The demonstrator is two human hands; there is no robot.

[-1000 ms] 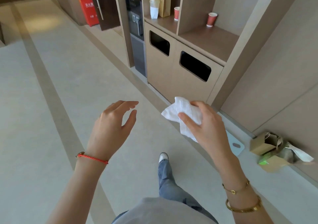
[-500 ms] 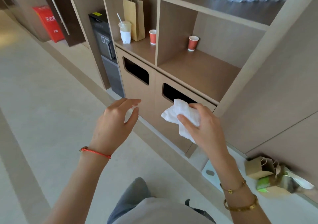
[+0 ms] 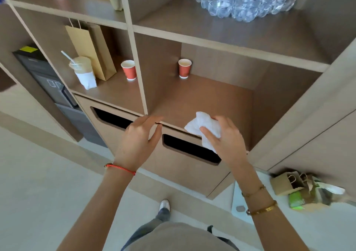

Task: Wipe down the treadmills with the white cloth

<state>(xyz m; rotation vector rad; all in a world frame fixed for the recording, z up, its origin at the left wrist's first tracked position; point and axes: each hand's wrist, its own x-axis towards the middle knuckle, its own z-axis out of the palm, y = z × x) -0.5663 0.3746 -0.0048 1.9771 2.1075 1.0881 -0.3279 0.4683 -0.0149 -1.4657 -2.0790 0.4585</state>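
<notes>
Bare-armed person in grey top [image 3: 179, 237] and grey trousers [image 3: 154, 223], white shoe [image 3: 164, 204]; red cord bracelet [image 3: 120, 168] on left wrist, two gold bracelets [image 3: 260, 209] on right.

three red paper cups [image 3: 128, 70], two bin slots [image 3: 189, 149], one white cloth [image 3: 204, 127]

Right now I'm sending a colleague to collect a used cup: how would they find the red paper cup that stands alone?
Go to the wooden shelf unit and find the open compartment directly above the right-hand bin slot. The red paper cup stands near its back left corner. Its twin shares the left compartment with a paper bag.
</notes>
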